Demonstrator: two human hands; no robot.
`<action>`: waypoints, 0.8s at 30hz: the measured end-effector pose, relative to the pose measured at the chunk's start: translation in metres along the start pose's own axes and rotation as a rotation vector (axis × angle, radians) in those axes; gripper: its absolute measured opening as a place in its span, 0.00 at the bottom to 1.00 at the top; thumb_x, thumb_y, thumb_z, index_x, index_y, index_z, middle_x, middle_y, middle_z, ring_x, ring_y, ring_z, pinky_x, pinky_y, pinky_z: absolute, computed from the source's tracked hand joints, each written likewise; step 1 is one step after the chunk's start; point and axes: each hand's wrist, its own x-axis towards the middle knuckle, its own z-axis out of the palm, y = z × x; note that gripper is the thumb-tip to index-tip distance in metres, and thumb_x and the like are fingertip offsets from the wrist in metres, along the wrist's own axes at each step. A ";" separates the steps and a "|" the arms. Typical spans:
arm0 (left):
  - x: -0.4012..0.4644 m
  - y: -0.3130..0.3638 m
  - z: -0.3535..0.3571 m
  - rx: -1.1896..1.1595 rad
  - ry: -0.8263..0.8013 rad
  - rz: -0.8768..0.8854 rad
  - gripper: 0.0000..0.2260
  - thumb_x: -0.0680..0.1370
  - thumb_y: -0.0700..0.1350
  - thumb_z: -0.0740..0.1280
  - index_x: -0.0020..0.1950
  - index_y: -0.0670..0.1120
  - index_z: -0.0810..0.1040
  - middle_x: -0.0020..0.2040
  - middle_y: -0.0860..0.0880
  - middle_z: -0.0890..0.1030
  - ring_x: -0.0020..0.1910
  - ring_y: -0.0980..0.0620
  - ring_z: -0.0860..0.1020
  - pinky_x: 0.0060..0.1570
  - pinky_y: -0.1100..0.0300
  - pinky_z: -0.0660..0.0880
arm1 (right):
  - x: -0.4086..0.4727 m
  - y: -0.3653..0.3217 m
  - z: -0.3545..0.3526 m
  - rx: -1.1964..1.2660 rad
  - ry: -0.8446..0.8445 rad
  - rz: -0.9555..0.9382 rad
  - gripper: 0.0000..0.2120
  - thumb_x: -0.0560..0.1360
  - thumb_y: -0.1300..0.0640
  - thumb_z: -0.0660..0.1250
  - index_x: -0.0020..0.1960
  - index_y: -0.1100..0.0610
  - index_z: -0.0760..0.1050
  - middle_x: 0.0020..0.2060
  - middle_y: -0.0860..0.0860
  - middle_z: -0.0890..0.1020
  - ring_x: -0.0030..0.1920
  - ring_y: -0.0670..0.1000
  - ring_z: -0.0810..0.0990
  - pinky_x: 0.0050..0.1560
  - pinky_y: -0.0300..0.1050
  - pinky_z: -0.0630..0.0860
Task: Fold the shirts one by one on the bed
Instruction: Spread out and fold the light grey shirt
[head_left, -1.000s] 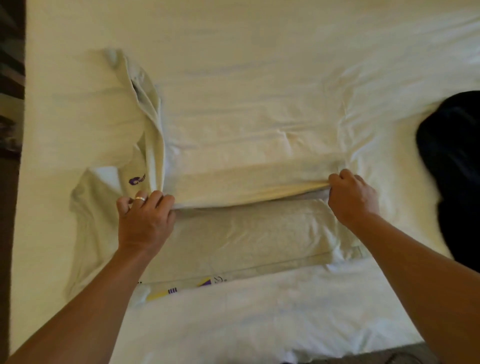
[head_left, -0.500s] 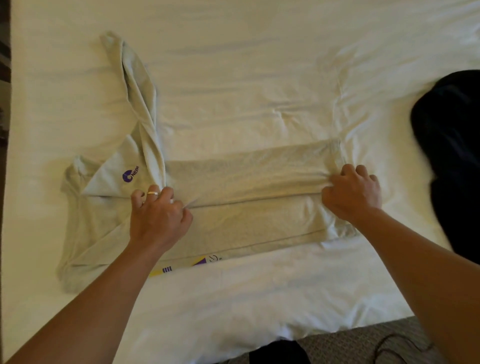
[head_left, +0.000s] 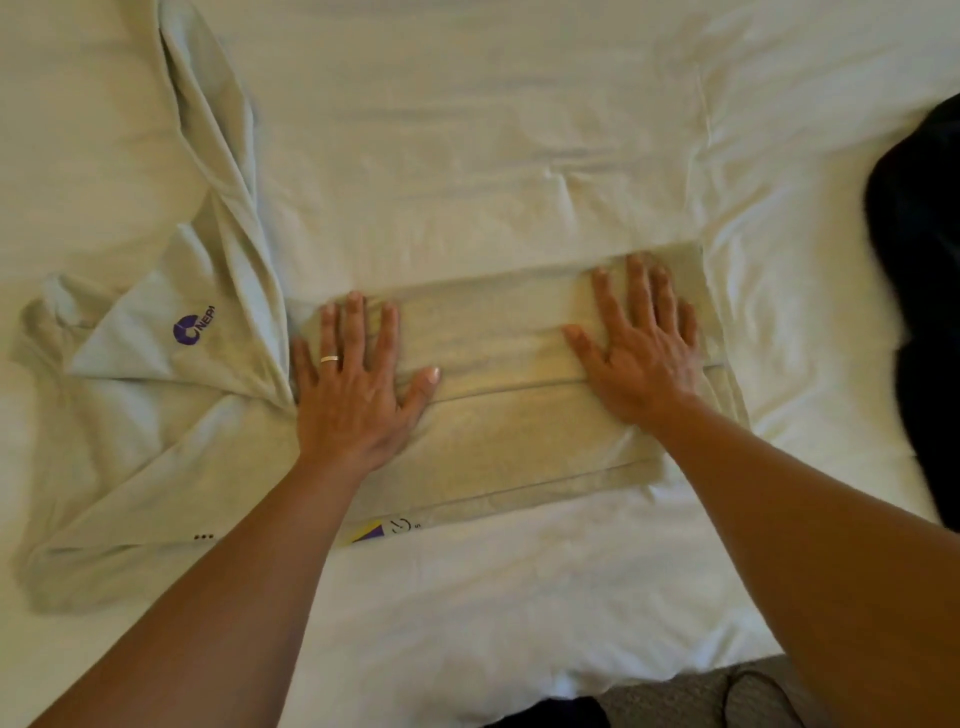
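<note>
Both hands, pinching the shirt (head_left: 498, 410) fold moments ago, are now lying flat: left hand (head_left: 358, 384) and right hand (head_left: 641, 353), fingers spread, are pressing the folded body on the bed (head_left: 493, 130); sleeve (head_left: 208, 130) remaining unfolded, dark garment (head_left: 919, 291) waiting

On the pale shirt (head_left: 156, 415) I'm folding, a purple round logo (head_left: 186, 329) sits on the turned-over chest panel, with purple letters beside it that read "NEP" and perhaps one more. Near the shirt's front edge, by my left forearm, a small label (head_left: 387, 530) shows an "S", purple and yellow shapes, and a round mark I can't make out.
</note>
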 end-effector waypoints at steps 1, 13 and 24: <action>0.000 0.001 -0.001 -0.003 -0.012 -0.005 0.37 0.78 0.73 0.40 0.83 0.57 0.38 0.83 0.48 0.38 0.82 0.43 0.39 0.77 0.37 0.41 | 0.000 0.007 -0.002 -0.003 -0.007 0.024 0.36 0.78 0.27 0.41 0.81 0.40 0.38 0.81 0.49 0.38 0.81 0.54 0.39 0.79 0.58 0.44; -0.069 -0.099 -0.030 -0.105 0.275 -0.049 0.24 0.76 0.59 0.61 0.67 0.47 0.76 0.71 0.45 0.74 0.68 0.40 0.72 0.60 0.44 0.63 | 0.026 -0.143 -0.056 0.102 0.014 -0.169 0.28 0.79 0.43 0.63 0.75 0.53 0.66 0.76 0.54 0.65 0.75 0.58 0.62 0.71 0.58 0.61; -0.125 -0.213 0.008 -0.128 0.094 -0.129 0.31 0.81 0.66 0.52 0.79 0.51 0.65 0.83 0.49 0.58 0.79 0.42 0.61 0.69 0.40 0.61 | 0.075 -0.384 -0.065 0.842 -0.027 0.077 0.29 0.77 0.50 0.69 0.75 0.55 0.67 0.64 0.53 0.78 0.62 0.54 0.77 0.60 0.47 0.75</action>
